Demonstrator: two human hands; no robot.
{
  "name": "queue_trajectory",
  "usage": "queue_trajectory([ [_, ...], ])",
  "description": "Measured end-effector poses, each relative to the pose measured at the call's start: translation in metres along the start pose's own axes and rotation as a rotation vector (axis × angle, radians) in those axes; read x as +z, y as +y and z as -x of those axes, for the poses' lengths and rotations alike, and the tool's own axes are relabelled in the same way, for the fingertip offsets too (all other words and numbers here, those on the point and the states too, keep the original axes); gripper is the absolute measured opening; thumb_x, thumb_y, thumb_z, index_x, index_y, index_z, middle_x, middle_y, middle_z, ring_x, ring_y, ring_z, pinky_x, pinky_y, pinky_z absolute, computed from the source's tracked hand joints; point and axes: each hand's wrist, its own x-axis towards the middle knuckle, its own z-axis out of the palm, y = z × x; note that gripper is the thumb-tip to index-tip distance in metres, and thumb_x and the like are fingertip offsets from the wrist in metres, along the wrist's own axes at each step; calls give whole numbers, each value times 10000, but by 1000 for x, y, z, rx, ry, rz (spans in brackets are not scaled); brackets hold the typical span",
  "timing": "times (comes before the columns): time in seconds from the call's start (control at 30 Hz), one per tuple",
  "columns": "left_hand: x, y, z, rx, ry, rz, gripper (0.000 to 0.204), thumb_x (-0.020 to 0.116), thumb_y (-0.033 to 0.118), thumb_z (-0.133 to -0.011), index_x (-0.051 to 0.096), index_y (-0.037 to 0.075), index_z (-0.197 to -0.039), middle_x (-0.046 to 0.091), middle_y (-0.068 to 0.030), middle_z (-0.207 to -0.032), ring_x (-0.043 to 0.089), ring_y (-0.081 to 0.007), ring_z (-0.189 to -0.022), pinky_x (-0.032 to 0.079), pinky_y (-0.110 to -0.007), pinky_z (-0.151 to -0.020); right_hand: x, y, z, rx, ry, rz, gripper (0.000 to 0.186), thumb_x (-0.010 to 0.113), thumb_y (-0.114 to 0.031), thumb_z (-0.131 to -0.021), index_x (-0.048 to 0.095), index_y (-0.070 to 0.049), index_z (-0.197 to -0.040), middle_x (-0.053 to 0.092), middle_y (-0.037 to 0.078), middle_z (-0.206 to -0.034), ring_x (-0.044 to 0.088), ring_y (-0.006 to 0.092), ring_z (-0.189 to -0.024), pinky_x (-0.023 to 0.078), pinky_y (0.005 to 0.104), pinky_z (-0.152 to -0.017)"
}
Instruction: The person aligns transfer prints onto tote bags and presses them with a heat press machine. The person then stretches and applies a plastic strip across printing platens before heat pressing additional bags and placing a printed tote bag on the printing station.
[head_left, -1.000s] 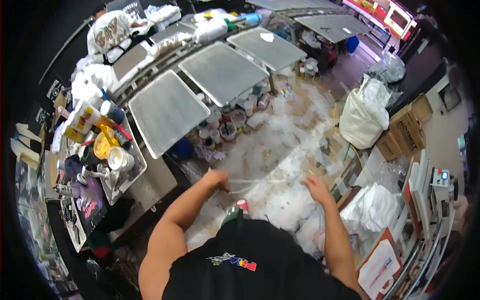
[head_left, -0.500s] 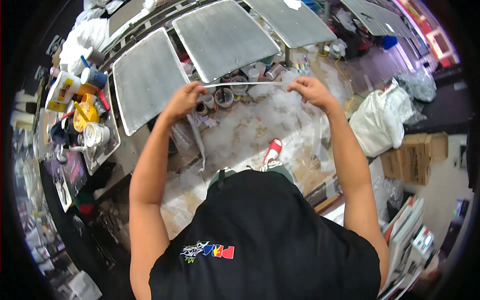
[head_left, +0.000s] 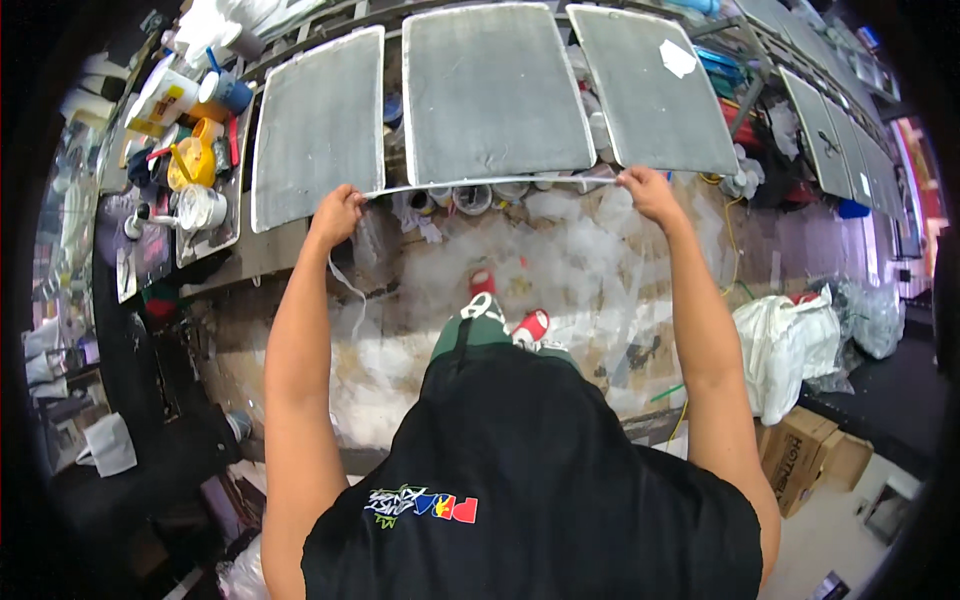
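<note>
A thin whitish strip (head_left: 440,186) stretches taut between my two hands, in front of the near edge of the middle grey flat panel (head_left: 495,90). My left hand (head_left: 338,213) pinches one end, close to the near right corner of the left grey panel (head_left: 318,125), and a loose tail of the strip hangs below it. At the near edge of the right grey panel (head_left: 655,95), my right hand (head_left: 650,192) pinches the other end. Whether the strip touches the panels, I cannot tell.
At left, a tray (head_left: 228,215) holds tubs, a yellow jug (head_left: 192,165) and a white tub (head_left: 202,208). Several pots (head_left: 472,199) stand beneath the panels. To the right lie a white sack (head_left: 790,345) and a cardboard box (head_left: 800,450). Whitish scraps cover the floor.
I have turned and stepped nearer the panels, which now stand straighter ahead. My hands have moved farther apart, with a longer length of the strip stretched between them.
</note>
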Motion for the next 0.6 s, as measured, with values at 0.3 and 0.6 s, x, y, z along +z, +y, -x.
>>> queue_trajectory([
  [0.3, 38, -5, -77, 18, 10, -6, 206, 528, 177, -923, 658, 23, -961, 686, -137, -838, 656, -275, -810, 490, -352, -740, 9, 21, -107, 187, -2, 363, 198, 540, -189, -888, 652, -38, -950, 660, 225, -934, 621, 396, -928, 481, 461, -793],
  [0.6, 31, -2, -218, 130, 152, -385, 155, 583, 172, -886, 729, 136, -925, 620, -115, -923, 557, -322, -917, 452, -436, -817, 18, 41, -235, 107, 28, 390, 157, 622, -142, -818, 707, -45, -907, 662, 202, -894, 631, 383, -865, 496, 456, -779],
])
